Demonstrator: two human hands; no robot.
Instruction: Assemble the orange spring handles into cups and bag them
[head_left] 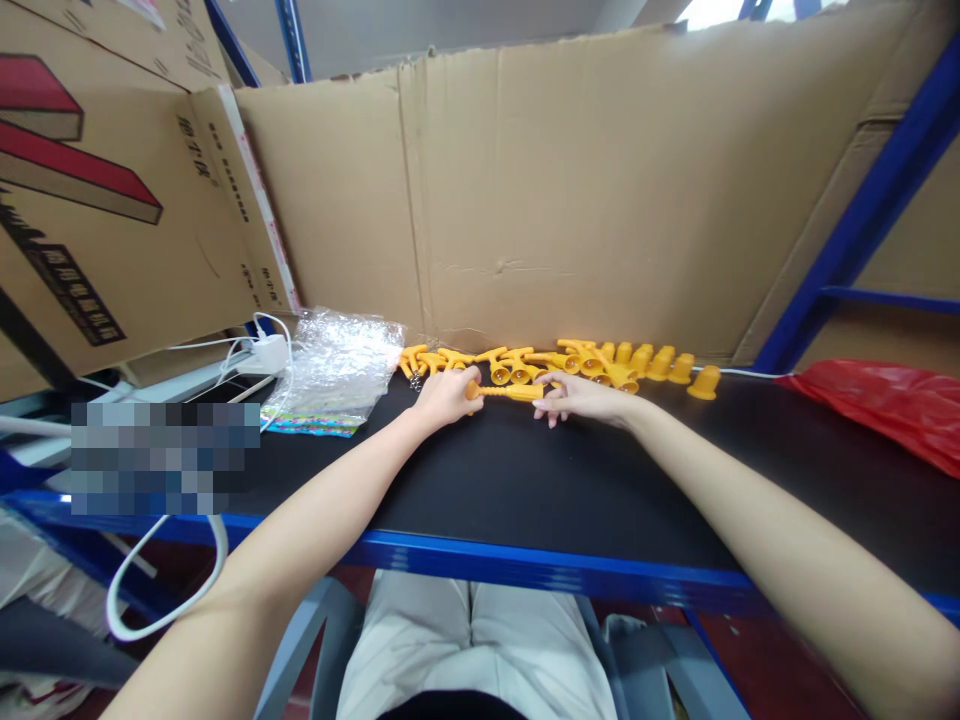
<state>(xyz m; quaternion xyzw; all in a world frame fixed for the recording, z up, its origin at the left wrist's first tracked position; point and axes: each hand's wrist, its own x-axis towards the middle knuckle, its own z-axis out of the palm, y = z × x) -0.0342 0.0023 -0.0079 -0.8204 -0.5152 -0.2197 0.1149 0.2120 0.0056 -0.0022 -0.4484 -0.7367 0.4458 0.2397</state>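
Between my two hands lies a yellow plastic piece [514,393] with a ribbed stem on its left and a wider, smooth right end. My left hand [448,398] is closed round its left end, partly hiding it. The fingers of my right hand [574,398] are curled at the wider end and pinch it. Just behind my left hand lie yellow T-shaped handles [454,356], some with metal coils at their tips. Several yellow T-handled pieces with round open ends [519,373] lie behind and between the hands. Farther right stand yellow cups [681,369] in a row.
Clear plastic bags [341,360] are piled on the black tabletop [480,490] at left, beside a white charger [270,353] and cables. A red plastic bag [885,405] lies at right. Cardboard [555,200] walls the back, and a blue rail [525,565] edges the front.
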